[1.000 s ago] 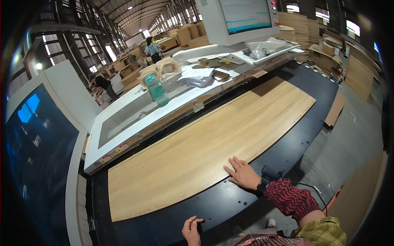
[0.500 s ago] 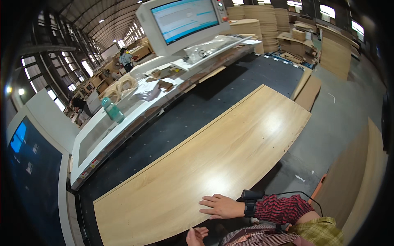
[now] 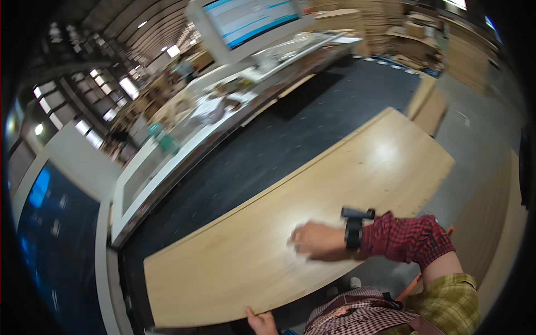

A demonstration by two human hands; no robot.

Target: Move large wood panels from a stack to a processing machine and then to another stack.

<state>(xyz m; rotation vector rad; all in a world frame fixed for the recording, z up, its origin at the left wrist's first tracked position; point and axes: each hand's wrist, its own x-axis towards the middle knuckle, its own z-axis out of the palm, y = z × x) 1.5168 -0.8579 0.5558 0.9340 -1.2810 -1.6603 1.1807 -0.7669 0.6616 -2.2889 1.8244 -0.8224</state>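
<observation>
A long, light wood-grain board (image 3: pixel 290 212) lies on a dark tabletop (image 3: pixel 240 162), its near edge curved. My left hand (image 3: pixel 261 322) is at that near edge, towards the left end. Its thumb rests on the top face, and the fingers seem to go round underneath, where they are hidden. Over the middle of the board is my right hand (image 3: pixel 319 240), smeared by motion, with the fingers bent in. Whether it touches the surface or holds anything is not clear. A black strap with a small device (image 3: pixel 354 226) is round my right wrist.
A white machine beam (image 3: pixel 184 162) runs along the far side, with a green bottle (image 3: pixel 163 139) and clutter on it. Beyond stands a monitor (image 3: pixel 251 22). A dark glossy panel (image 3: pixel 61 251) is at the left. Stacked boards (image 3: pixel 391 28) stand at the far right.
My right hand, earlier spread flat on the board, has drawn up with bent fingers. My left hand has come onto the near edge. The whole view has shifted slightly.
</observation>
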